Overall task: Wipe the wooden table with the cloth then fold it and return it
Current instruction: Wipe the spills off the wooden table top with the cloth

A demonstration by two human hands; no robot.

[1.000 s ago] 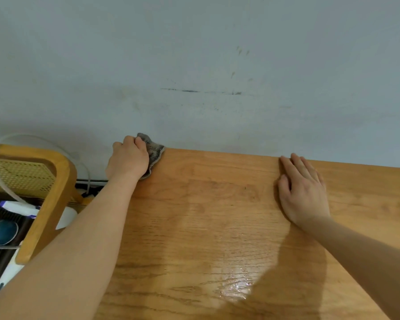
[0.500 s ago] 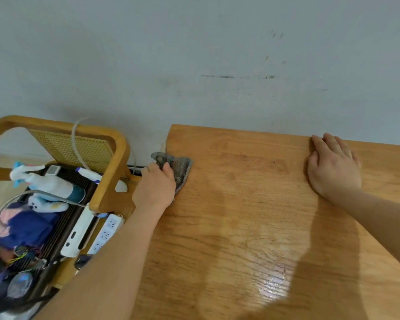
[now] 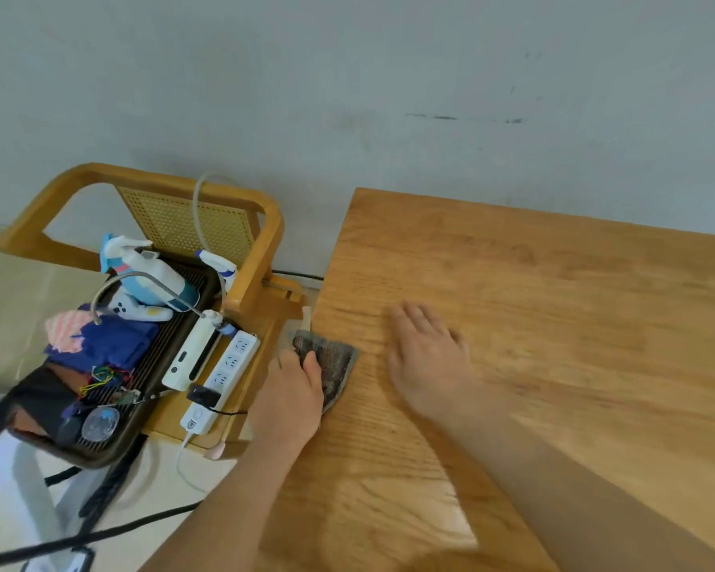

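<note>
**Wiping at the counter's left edge**

The left hand has its fingers curled over the grey cloth, gripping it and pressing it down right at the left edge of the counter. Part of the cloth sticks out ahead and to the right of the knuckles, and its left corner seems to reach just past the rim.

To wipe well here, I judge the palm should bear flat so the whole cloth meets the wood. Strokes should overlap and follow the grain, and the cloth should not slip off the edge.

Just to the right, the right hand is open with straight, spread fingers. It is blurred, so I cannot tell whether it rests on the wood or hovers above it. It sits near the cloth, so a rightward sweep would meet it unless it lifts.

Beyond it, ahead and to the right, the wood runs on to the wall, which leaves wide room for long strokes.

Left of the left hand, just beside the edge, a chair carries a power strip and a loaded tray. An overshooting stroke could knock the strip.
</note>
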